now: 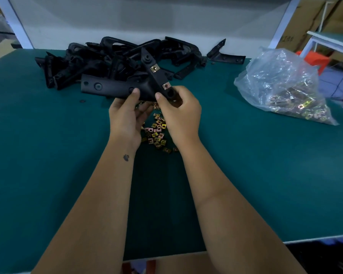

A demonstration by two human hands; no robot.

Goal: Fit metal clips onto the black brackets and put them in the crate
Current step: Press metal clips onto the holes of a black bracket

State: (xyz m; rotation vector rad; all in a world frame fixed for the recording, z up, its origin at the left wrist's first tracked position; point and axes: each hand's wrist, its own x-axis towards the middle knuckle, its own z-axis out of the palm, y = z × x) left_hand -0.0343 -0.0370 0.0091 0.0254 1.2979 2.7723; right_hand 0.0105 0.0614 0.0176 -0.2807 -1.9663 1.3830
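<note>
- Left hand [127, 113] curled under the bracket [115, 89], thumb pressing on top
- Right hand [179, 109] pinching its clipped end above the desk [48, 155]; both clamped on it

bare forearms, small dark tattoo [126, 157] on left wrist

— How many hands on the job?
— Two: the left hand [127, 113] and the right hand [179, 113], sharing one black bracket [115, 89].
— Clips on that bracket?
— Two: an upper clip [154, 68] and a lower clip [166, 86].
— And the rest?
— One heap of brackets [115, 54], too tangled to count, plus one lone bracket [224, 54] to its right. One scatter of loose clips [156, 131], dozens. One plastic bag [281, 82] of clips.
</note>
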